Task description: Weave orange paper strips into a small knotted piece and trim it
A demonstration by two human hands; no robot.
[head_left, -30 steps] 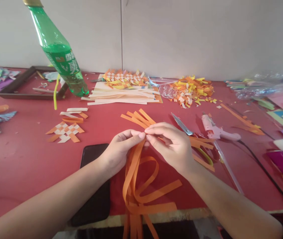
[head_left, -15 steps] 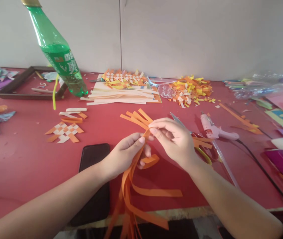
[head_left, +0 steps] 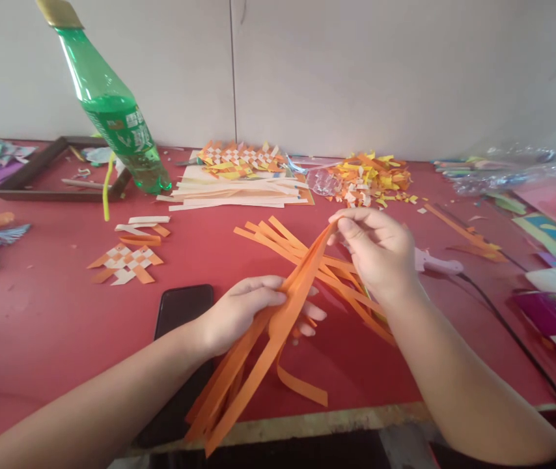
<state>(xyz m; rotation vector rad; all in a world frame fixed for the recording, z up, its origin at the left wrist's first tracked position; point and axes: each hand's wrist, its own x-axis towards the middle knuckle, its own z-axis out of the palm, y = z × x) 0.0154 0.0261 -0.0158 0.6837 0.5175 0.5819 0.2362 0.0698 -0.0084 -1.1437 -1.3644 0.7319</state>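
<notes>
A bundle of long orange paper strips (head_left: 285, 312) runs slantwise between my hands, its loose ends hanging toward the table's front edge. My left hand (head_left: 256, 306) is closed around the middle of the bundle, thumb on top and fingers underneath. At the upper end, my right hand (head_left: 375, 247) pinches the strip tips together between thumb and fingers. Beneath and behind them, more orange strips (head_left: 341, 273) lie fanned out on the red table. Scissors beside my right hand are mostly covered by it and the strips.
A black phone (head_left: 185, 306) lies by my left forearm. Left of it is a woven orange-and-white paper piece (head_left: 129, 260). A green bottle (head_left: 122, 124) stands behind, near a dark frame (head_left: 58, 195). Right are a glue gun (head_left: 437, 262) with a cord and a purple power strip (head_left: 551, 319).
My right hand has moved right and slightly up, drawing the strip ends out straight. The bundle's hanging ends have swung left. Some orange strips now lie across the scissors.
</notes>
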